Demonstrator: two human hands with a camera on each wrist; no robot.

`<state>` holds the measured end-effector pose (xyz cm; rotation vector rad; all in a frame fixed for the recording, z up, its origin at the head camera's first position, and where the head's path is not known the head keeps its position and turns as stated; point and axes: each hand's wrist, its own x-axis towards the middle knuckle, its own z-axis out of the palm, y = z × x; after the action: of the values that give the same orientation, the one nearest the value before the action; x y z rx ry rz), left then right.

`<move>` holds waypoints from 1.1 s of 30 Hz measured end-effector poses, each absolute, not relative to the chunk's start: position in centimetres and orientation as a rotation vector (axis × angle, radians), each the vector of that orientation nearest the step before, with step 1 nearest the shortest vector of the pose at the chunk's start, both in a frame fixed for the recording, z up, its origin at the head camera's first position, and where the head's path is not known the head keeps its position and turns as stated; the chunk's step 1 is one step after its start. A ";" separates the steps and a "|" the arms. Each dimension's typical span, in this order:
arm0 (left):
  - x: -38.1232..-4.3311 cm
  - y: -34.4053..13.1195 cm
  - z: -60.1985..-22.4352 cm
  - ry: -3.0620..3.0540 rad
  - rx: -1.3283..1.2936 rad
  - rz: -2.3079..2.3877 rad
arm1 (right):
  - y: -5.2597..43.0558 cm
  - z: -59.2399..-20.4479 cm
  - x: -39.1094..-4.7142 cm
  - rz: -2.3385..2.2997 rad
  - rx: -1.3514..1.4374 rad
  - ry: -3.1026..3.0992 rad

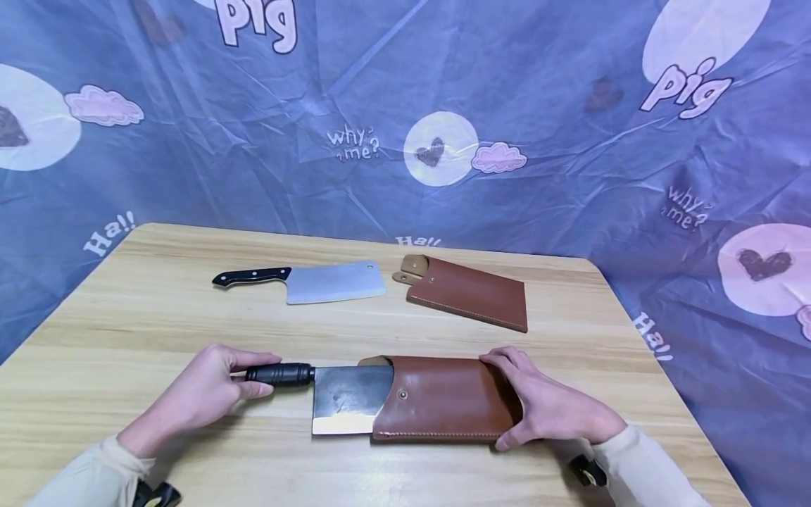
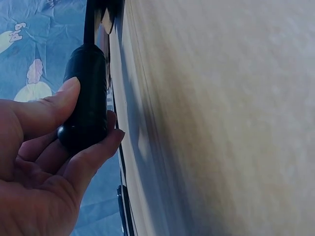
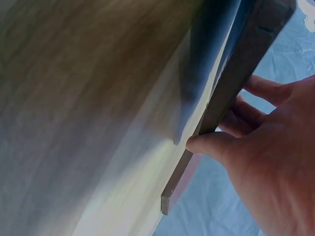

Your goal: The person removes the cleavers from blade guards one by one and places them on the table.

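My left hand (image 1: 212,387) pinches the round black handle (image 2: 87,98) of a cleaver (image 1: 345,394) between thumb and fingers. The blade lies partly inside a brown leather sheath (image 1: 450,401); its front portion is hidden there, while the dark rear part and bright cutting edge show. Around the sheath's right end, my right hand (image 1: 545,405) has its thumb at the near edge and its fingers at the far edge. The right wrist view shows that thumb (image 3: 211,145) against the sheath's edge.
Farther back on the wooden table (image 1: 158,324) lies a second cleaver (image 1: 336,283) with a riveted black handle. To its right is another brown sheath (image 1: 472,292), its strap at the left end. A blue printed cloth (image 1: 285,141) hangs behind the table.
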<state>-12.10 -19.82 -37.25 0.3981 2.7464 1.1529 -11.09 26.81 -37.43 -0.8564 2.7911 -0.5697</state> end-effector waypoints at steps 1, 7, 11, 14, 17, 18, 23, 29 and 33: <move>-12.1 -19.8 -37.3 2.743 0.394 1.153 | 26.8 -37.4 -11.1 -0.573 -0.854 2.790; -12.2 -19.9 -37.3 2.758 0.402 1.142 | 27.0 -37.4 -11.0 -0.585 -0.856 2.794; -12.1 -19.9 -37.3 2.747 0.388 1.156 | 27.2 -37.4 -11.0 -0.584 -0.854 2.797; -11.9 -20.0 -37.2 2.724 0.364 1.174 | 27.3 -37.4 -11.0 -0.581 -0.859 2.795; -11.9 -20.1 -37.2 2.714 0.351 1.179 | 27.3 -37.4 -11.0 -0.577 -0.859 2.796; -11.9 -20.1 -37.2 2.715 0.349 1.176 | 27.4 -37.4 -10.9 -0.576 -0.857 2.798; -12.0 -20.4 -37.2 2.734 0.353 1.155 | 27.5 -37.4 -11.0 -0.581 -0.860 2.809; -12.1 -20.8 -37.1 2.766 0.358 1.106 | 27.6 -37.5 -11.0 -0.583 -0.855 2.810; -12.1 -20.9 -37.0 2.763 0.351 1.104 | 27.6 -37.5 -10.9 -0.585 -0.846 2.806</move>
<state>-12.06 -20.90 -37.00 0.3511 2.7634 1.1040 -10.90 27.61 -37.50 -0.8462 2.8055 -0.5846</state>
